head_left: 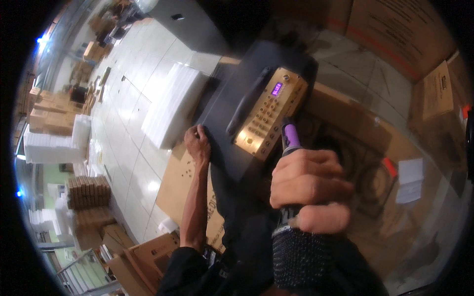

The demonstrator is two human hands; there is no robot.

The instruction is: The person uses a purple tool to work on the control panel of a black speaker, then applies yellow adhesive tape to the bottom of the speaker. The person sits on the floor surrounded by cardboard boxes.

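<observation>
Mic (300, 254) up close, right inside the right hand (311, 182), and that hand is wrapped firmly round the barrel, fingers curled over, thumb folded across just by the grille! Look at the line: long axis running away from the wearer, grille on the near side of the fist, purple tail (291, 135) poking out the far side, tipped slightly left toward the gold panel (269, 116). Touching it? Can't tell from this angle.

Handling, by my reading: light enough for one hand, stiff-bodied, perhaps a touch slick along the barrel, with the mesh the part to spare from knocks. Best hold is mid-barrel, just where the fist sits.

Over to the left hand (197, 145): fingers bent at the near-left edge of the black speaker (222, 111); whether they grip or merely rest, I can't say. White foam (173, 106) lies just beyond that hand, brown cardboard (173, 185) below its wrist. Out right of the fist, a printed carton (395, 222) with white paper (410, 180) on it!
</observation>
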